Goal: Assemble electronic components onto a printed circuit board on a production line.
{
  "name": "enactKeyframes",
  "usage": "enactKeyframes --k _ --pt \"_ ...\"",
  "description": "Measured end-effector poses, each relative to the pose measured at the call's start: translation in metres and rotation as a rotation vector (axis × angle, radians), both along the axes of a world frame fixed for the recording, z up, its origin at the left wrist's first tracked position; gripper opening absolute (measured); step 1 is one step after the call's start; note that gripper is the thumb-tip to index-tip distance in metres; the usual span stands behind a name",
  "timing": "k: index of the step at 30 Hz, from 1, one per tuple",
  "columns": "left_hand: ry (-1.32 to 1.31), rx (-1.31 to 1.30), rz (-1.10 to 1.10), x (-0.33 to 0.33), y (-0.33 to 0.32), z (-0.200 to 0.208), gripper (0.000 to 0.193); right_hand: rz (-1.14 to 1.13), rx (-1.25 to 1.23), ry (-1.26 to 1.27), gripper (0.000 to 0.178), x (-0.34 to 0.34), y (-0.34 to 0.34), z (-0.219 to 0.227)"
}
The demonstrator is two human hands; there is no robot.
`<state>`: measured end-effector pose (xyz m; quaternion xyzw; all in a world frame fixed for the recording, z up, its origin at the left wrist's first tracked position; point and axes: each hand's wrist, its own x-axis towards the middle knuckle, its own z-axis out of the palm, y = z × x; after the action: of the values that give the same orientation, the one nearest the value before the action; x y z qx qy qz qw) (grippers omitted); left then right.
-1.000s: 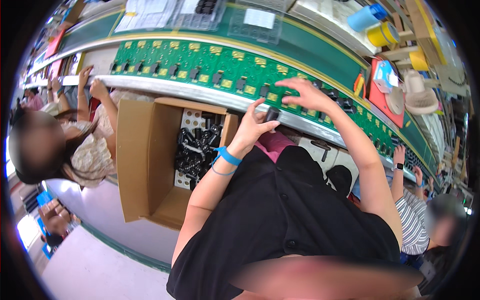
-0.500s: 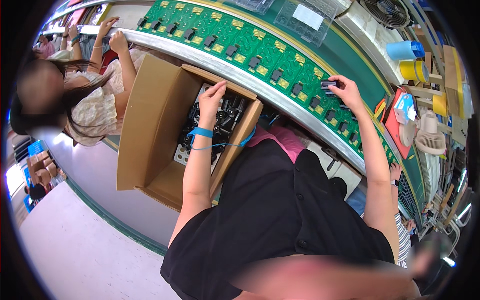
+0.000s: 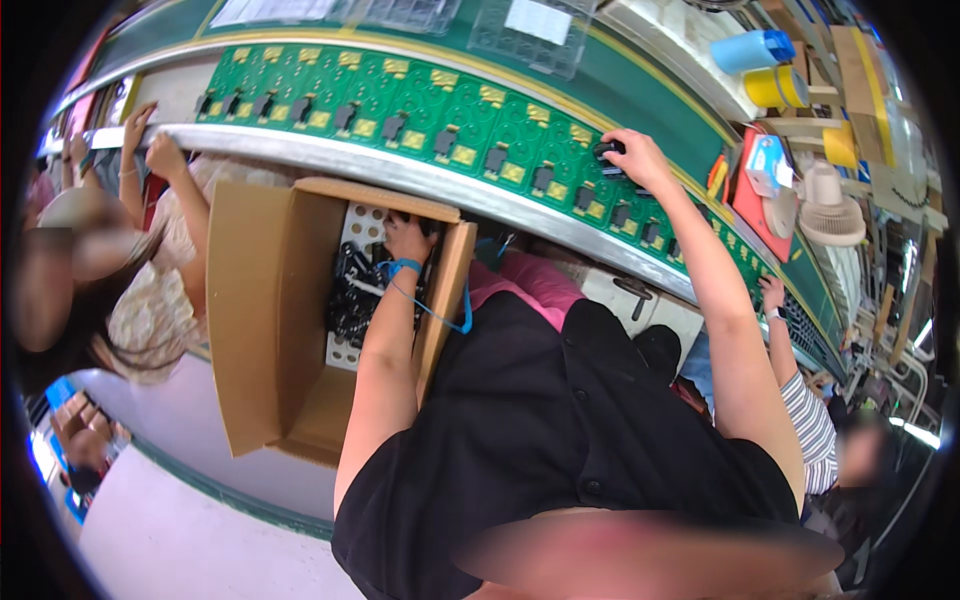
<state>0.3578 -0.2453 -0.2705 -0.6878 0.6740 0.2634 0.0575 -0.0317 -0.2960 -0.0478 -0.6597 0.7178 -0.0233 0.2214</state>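
My right hand [image 3: 637, 160] is above the far right part of a row of green circuit boards [image 3: 420, 105], its fingers closed around a black cylindrical capacitor [image 3: 608, 152]. My left hand [image 3: 407, 238], with a blue wrist strap [image 3: 404, 264], reaches down inside an open cardboard box [image 3: 250, 300]. Loose black capacitors [image 3: 352, 305] lie heaped there over a white tray with round holes [image 3: 343, 352]. Its fingertips are among dark parts near the box's far wall, so their grip is hidden. Each board carries round outlines, gold pads and a dark block.
A metal rail [image 3: 330, 150] runs along the boards' near edge. Beyond them lie clear plastic trays [image 3: 530, 30]. A red board [image 3: 757, 205], a white fan [image 3: 830, 205] and tape rolls [image 3: 776, 88] stand at right. Co-workers sit left and right; one hand [image 3: 770, 291] touches the line.
My left hand has gone from above the box down into the black capacitors. My right hand still holds a capacitor over the boards. The whole view has shifted.
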Motion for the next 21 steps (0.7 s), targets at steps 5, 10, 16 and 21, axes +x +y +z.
enactKeyframes --k 5,10,16,21 --pt "-0.186 0.086 -0.037 -0.011 -0.001 -0.026 0.086 -0.038 0.068 0.022 0.027 0.0 -0.001 0.009" --pt "-0.146 0.197 -0.001 -0.013 -0.01 -0.029 0.093 -0.038 -0.001 0.023 0.027 -0.006 0.001 0.001" --pt "-0.098 0.208 0.088 -0.018 -0.011 -0.018 0.095 -0.101 0.042 -0.013 0.027 -0.004 0.003 0.002" --pt "-0.126 0.14 0.07 -0.012 -0.005 -0.023 0.095 -0.092 -0.052 0.042 0.027 -0.006 0.004 0.0"
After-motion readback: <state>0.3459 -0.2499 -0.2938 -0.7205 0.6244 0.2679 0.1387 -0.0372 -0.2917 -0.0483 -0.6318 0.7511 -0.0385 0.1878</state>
